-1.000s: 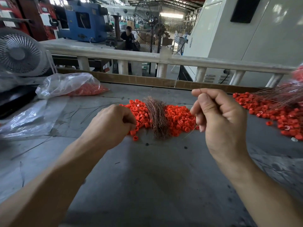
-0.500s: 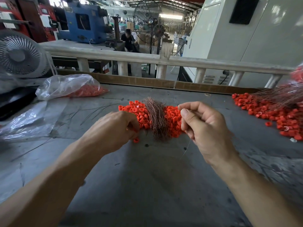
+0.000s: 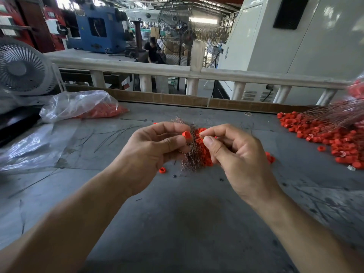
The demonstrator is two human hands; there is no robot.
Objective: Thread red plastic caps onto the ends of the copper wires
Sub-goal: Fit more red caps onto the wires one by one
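Over the middle of the bench (image 3: 177,223) I had both hands up close together, right above the loose heap of red caps (image 3: 202,156) and the bundle of copper wires (image 3: 190,160) lying across it. My left hand (image 3: 149,152) was pinching a single red cap (image 3: 186,134) between thumb and forefinger, the other fingers curled under. My right hand (image 3: 234,154) was pinched at thumb and forefinger too, presumably on one wire, though it was too thin for me to make out. So I'd say I was at the lining-up step: the next move called for steering that wire tip into the cap's hole, which takes steady fingers. The cap looked small, round and bright orange-red; further caps and wires (image 3: 334,119) lay off to my right.
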